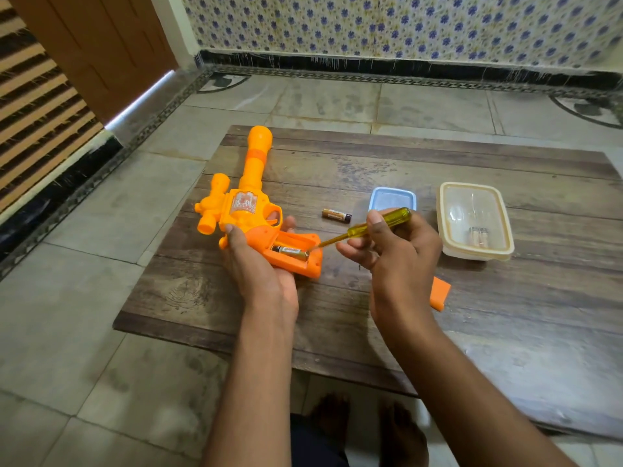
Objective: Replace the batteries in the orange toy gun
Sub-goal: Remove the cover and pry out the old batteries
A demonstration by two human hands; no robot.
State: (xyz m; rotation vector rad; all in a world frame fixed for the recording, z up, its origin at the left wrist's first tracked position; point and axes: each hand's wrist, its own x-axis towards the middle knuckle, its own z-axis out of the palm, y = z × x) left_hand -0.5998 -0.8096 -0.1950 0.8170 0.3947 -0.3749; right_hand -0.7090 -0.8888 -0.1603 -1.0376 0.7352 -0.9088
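Observation:
The orange toy gun (247,197) lies on the wooden table (371,291), barrel pointing away. My left hand (256,264) grips its handle, whose battery compartment is uncovered with one battery (290,252) inside. My right hand (394,251) holds a yellow screwdriver (377,224), its tip touching the right end of that battery. A loose battery (336,215) lies on the table beyond the handle. The orange compartment cover (440,293) lies to the right of my right wrist.
A small blue-lidded box (392,197) sits behind my right hand. A clear lidded container (473,220) with batteries inside stands at the right. The low table rests on a tiled floor; my bare feet (364,423) show under its near edge.

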